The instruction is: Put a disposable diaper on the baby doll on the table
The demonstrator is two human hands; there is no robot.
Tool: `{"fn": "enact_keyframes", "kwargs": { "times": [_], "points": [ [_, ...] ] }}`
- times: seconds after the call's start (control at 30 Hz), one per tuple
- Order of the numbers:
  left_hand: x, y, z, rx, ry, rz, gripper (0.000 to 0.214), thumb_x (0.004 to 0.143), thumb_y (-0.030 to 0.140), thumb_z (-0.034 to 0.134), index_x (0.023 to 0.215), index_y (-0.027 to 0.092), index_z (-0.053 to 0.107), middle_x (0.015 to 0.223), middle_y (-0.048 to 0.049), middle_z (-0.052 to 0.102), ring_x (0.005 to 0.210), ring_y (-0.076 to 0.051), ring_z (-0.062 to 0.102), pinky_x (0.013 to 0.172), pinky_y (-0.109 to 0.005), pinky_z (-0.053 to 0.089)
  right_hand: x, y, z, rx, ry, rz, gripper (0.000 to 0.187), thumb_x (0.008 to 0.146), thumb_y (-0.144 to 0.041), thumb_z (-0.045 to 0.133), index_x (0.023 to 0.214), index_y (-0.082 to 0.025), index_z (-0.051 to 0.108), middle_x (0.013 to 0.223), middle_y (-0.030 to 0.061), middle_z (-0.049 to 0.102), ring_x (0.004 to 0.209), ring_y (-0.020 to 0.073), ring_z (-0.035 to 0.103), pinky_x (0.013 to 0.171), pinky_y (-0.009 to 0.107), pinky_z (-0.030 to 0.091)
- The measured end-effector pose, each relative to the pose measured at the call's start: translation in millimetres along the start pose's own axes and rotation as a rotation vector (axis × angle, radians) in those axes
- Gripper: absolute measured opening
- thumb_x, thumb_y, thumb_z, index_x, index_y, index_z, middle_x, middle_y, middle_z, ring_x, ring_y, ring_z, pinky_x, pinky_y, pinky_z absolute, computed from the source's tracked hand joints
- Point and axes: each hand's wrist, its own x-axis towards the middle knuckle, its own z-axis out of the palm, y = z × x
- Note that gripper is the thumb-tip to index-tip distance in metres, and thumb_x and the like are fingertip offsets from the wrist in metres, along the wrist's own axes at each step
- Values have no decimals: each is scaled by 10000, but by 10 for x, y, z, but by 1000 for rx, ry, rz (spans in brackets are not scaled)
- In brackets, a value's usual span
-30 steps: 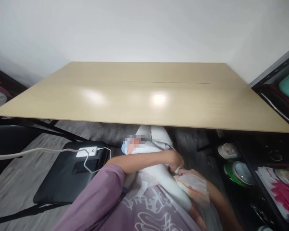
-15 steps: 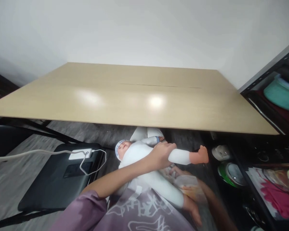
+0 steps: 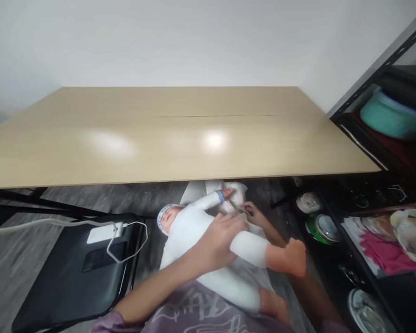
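A baby doll (image 3: 190,226) in a white bodysuit and a white cap with blue lettering lies across my lap, head to the left and bare feet to the right. My left hand (image 3: 223,236) is closed over the doll's upper leg. Beyond that leg, my right hand (image 3: 255,215) has its fingers bent together at the edge of a crumpled, translucent white plastic bag (image 3: 237,194). The doll's leg and the bag hide part of this hand. More of the thin plastic lies beneath the doll's legs.
A wooden table (image 3: 180,157) stands ahead, its edge just beyond the doll. On the left, a black stool (image 3: 65,286) carries a white power bank (image 3: 104,232) with cables and a dark phone (image 3: 102,256). A dark shelf (image 3: 336,208) with several household items is on the right.
My right hand has moved forward, away from my body, along with the plastic. My left hand stays on the doll's leg, whose foot has come nearer me. The view has shifted slightly.
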Motion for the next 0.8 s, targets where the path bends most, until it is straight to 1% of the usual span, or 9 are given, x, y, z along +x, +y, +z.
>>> {"fn": "enact_keyframes", "kwargs": {
  "times": [0.1,0.17,0.23,0.3,0.47,0.57,0.67,0.73,0.8],
  "points": [
    [-68,18,123,70,-86,29,370,842,68,641,1178,220,613,1114,-35,745,998,-263,648,881,-421,375,449,-7,390,42,33,43,205,961,-320,666,1128,-205,645,1105,116,813,1085,280,767,939,357,603],
    [-105,29,182,121,-141,50,413,826,38,629,1200,215,618,1126,-47,742,1022,-273,641,890,-428,373,626,-20,537,39,76,59,279,924,-281,722,1190,-215,671,1261,120,808,1221,299,757,1064,398,584],
    [-128,30,223,164,-189,69,382,839,35,630,1179,209,623,1114,-59,736,1025,-283,633,893,-434,373,714,-21,603,19,128,81,342,890,-287,771,1217,-233,686,1341,123,790,1298,325,742,1149,456,556],
    [-133,16,254,182,-218,70,356,855,54,650,1176,206,625,1108,-65,731,1020,-287,629,895,-439,375,738,-3,627,0,176,105,351,892,-320,769,1220,-235,677,1350,137,785,1303,338,744,1153,488,561],
    [-108,-42,318,192,-217,86,380,847,59,645,1193,211,609,1098,-67,720,1014,-289,627,884,-449,377,698,115,664,-13,264,125,397,916,-388,721,1266,-236,608,1290,137,788,1215,301,764,1072,458,604],
    [-102,-52,333,186,-227,85,399,826,51,643,1190,210,606,1102,-70,722,1016,-291,630,879,-450,375,723,208,662,-19,308,120,589,912,-437,731,1420,-208,538,1254,141,770,1167,289,754,1053,440,601],
    [-105,-39,330,196,-238,80,404,828,55,652,1202,202,610,1109,-74,723,1016,-293,629,875,-454,372,840,289,611,-38,344,125,749,926,-468,740,1552,-161,466,1326,171,732,1233,305,713,1113,471,568],
    [-108,-25,327,205,-241,75,410,827,54,661,1206,203,612,1112,-77,725,1018,-298,626,872,-457,370,948,324,561,-49,337,124,683,990,-475,703,1557,-150,505,1418,191,696,1320,323,678,1149,492,555],
    [-109,-15,327,209,-240,66,418,818,46,667,1201,206,615,1117,-80,727,1020,-302,624,872,-456,366,1045,337,517,-57,293,98,542,1073,-465,670,1516,-163,589,1473,170,676,1348,325,672,1139,507,578]
  ]
}}
